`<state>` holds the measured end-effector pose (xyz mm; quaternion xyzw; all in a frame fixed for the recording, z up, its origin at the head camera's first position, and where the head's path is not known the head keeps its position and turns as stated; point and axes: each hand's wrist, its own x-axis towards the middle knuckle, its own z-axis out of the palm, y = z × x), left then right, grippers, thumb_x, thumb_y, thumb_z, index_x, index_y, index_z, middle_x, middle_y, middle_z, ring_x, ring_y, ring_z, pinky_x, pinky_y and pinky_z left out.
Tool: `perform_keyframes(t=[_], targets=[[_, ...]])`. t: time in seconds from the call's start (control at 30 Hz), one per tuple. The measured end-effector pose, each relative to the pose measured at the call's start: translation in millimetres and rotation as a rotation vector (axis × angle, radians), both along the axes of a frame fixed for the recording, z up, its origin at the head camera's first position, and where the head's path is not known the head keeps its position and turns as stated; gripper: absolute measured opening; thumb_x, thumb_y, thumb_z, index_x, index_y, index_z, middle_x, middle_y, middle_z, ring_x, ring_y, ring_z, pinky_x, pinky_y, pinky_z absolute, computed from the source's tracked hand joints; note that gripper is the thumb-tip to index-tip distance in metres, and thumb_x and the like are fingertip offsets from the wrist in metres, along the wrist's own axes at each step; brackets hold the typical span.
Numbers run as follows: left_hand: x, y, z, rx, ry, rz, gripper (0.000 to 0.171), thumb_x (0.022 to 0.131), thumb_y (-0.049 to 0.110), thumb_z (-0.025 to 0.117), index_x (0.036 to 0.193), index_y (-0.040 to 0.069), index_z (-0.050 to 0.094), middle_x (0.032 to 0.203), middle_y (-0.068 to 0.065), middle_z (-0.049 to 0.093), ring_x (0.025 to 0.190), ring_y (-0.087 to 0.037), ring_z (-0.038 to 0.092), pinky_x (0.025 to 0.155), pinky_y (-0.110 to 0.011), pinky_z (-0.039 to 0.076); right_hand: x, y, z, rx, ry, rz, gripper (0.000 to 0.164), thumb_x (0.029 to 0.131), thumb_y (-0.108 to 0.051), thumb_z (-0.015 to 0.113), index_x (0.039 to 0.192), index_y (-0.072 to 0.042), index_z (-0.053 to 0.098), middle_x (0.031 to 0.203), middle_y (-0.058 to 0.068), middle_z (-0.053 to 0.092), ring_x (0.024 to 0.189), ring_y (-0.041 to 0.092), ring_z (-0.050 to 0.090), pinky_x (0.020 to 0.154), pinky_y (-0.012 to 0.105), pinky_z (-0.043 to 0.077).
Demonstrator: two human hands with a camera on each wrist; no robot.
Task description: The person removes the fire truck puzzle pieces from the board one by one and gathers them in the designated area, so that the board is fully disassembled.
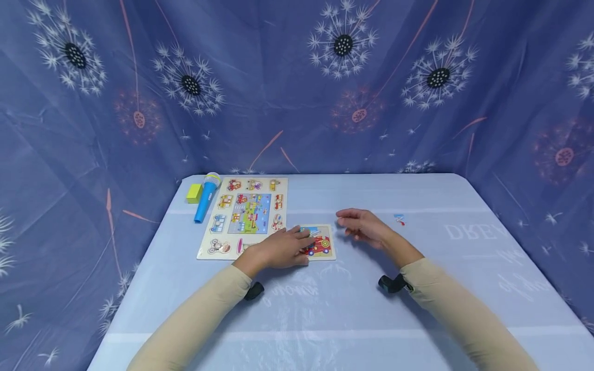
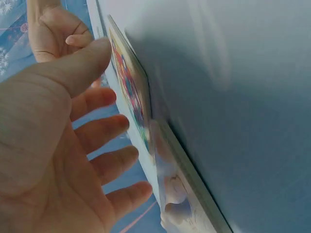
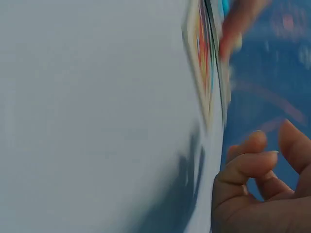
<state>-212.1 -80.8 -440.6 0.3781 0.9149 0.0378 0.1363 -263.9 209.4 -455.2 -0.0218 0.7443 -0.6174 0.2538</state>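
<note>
A small rectangular puzzle board with a pale border and a picture of a red vehicle on blue [image 1: 321, 245] lies flat on a desk covered in light blue cloth printed with pale lettering [image 1: 297, 319]. A person in beige sleeves reaches in from the near side. The left hand [image 1: 282, 249] is over the left part of the small puzzle board, open, its fingers spread and relaxed; whether it touches the surface cannot be told. The right hand [image 1: 364, 226] hovers just right of the board, open, with fingers loosely bent. A little piece in blue, white and red [image 1: 399, 219] lies farther right of the board, beyond the right hand. Just left of the board is a larger cream-coloured puzzle board with a town scene in its middle and vehicle pictures around it [image 1: 252, 214]. Farther left and behind the small board, a blue toy microphone with a grey head [image 1: 207, 198] lies beside a yellow block [image 1: 194, 193]. At the far back, well behind the board, hangs a dark blue curtain patterned with white and pink dandelions [image 1: 278, 77].
</note>
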Motion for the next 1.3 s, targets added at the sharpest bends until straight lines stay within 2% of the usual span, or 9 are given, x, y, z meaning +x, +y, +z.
perform_keyframes(t=[0.1, 0.2, 0.3, 0.4, 0.5, 0.7, 0.97, 1.3], targets=[[3.2, 0.6, 0.8, -0.027, 0.006, -0.041, 0.064, 0.102, 0.05, 0.057, 0.158, 0.025, 0.04, 0.165, -0.005, 0.034, 0.153, -0.032, 0.029, 0.118, -0.058, 0.032, 11.6, -24.0, -1.2, 0.131, 0.053, 0.088, 0.054, 0.094, -0.02, 0.074, 0.143, -0.006, 0.055, 0.116, 0.008, 0.059, 0.08, 0.018, 0.054, 0.06, 0.029, 0.041], [4.9, 1.0, 1.4, -0.039, 0.029, -0.057, 0.063, 0.102, 0.05, 0.058, 0.157, 0.026, 0.042, 0.165, -0.006, 0.035, 0.152, -0.031, 0.031, 0.117, -0.06, 0.032, 19.5, -38.5, -3.5, 0.264, 0.149, 0.151, 0.054, 0.086, -0.016, 0.08, 0.135, -0.005, 0.061, 0.113, 0.01, 0.058, 0.088, 0.021, 0.051, 0.065, 0.031, 0.042], [4.0, 0.9, 0.2, -0.049, 0.06, -0.045, 0.063, 0.101, 0.051, 0.058, 0.157, 0.026, 0.043, 0.164, -0.006, 0.037, 0.151, -0.031, 0.032, 0.117, -0.061, 0.032, 24.2, -47.9, -5.3, 0.435, 0.297, 0.206, 0.052, 0.081, -0.017, 0.085, 0.128, -0.004, 0.066, 0.11, 0.009, 0.06, 0.096, 0.021, 0.052, 0.076, 0.034, 0.046], [1.8, 1.7, -1.9, -0.05, 0.081, -0.019, 0.063, 0.101, 0.051, 0.059, 0.156, 0.026, 0.044, 0.163, -0.005, 0.039, 0.151, -0.03, 0.033, 0.117, -0.062, 0.03, 28.1, -52.8, -5.8, 0.607, 0.444, 0.257, 0.049, 0.08, -0.019, 0.087, 0.123, -0.004, 0.07, 0.107, 0.008, 0.061, 0.096, 0.021, 0.055, 0.084, 0.037, 0.048], [0.7, 1.9, -3.6, -0.057, 0.096, -0.01, 0.061, 0.101, 0.05, 0.059, 0.155, 0.027, 0.046, 0.161, -0.004, 0.042, 0.15, -0.029, 0.036, 0.117, -0.061, 0.03, 32.1, -55.9, -3.9, 0.697, 0.517, 0.282, 0.047, 0.08, -0.02, 0.087, 0.121, -0.003, 0.071, 0.104, 0.009, 0.06, 0.091, 0.021, 0.055, 0.085, 0.041, 0.049], [1.8, 1.6, -4.9, -0.044, 0.09, -0.039, 0.059, 0.101, 0.047, 0.061, 0.154, 0.027, 0.047, 0.158, -0.006, 0.045, 0.147, -0.027, 0.041, 0.116, -0.061, 0.033, 35.0, -57.9, -2.4, 0.735, 0.536, 0.257, 0.044, 0.079, -0.021, 0.089, 0.115, -0.004, 0.073, 0.102, 0.009, 0.061, 0.089, 0.02, 0.056, 0.084, 0.041, 0.049], [0.6, 2.0, -2.4, -0.046, 0.063, -0.052, 0.055, 0.099, 0.05, 0.062, 0.151, 0.035, 0.051, 0.154, -0.004, 0.049, 0.146, -0.026, 0.041, 0.115, -0.062, 0.033, 32.1, -57.2, -4.0, 0.682, 0.548, 0.254, 0.038, 0.076, -0.019, 0.09, 0.107, -0.005, 0.072, 0.097, 0.007, 0.06, 0.088, 0.02, 0.052, 0.081, 0.038, 0.046], [3.1, 7.7, 0.5, -0.056, 0.05, -0.039, 0.053, 0.099, 0.049, 0.063, 0.149, 0.033, 0.054, 0.155, -0.007, 0.049, 0.149, -0.029, 0.037, 0.116, -0.062, 0.032, 33.3, -55.7, -8.1, 0.663, 0.536, 0.235, 0.038, 0.077, -0.017, 0.09, 0.106, -0.004, 0.071, 0.099, 0.008, 0.06, 0.087, 0.019, 0.053, 0.081, 0.038, 0.047]])
